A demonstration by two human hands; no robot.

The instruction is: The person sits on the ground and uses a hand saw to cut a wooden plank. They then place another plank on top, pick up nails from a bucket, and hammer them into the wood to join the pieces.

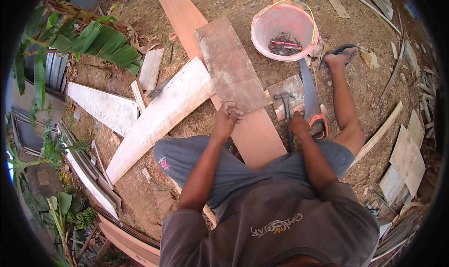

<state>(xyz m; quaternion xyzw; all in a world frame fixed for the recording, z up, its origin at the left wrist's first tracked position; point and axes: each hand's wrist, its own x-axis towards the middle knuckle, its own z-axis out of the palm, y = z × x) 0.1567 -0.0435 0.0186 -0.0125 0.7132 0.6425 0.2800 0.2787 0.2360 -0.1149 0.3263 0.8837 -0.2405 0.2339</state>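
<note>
My right hand [298,125] is wrapped round the handle of a claw hammer [285,98], its head pointing away from me. My left hand [228,116] is closed at the near left corner of a weathered brown board [231,65]; what its fingers pinch, if anything, is too small to make out. That board lies on top of a long reddish plank [259,138], which reaches between my legs. Just right of the hammer lies a handsaw [309,91] with an orange handle, its blade pointing toward the bucket. A small whitish board [286,90] rests under the hammer head.
A pinkish bucket [284,21] with a yellow handle holds several small tools or metal pieces. Two whitish boards [163,115] [104,109] lie to the left. Banana leaves [96,44] hang at the far left. Plywood pieces [408,154] lie on the right.
</note>
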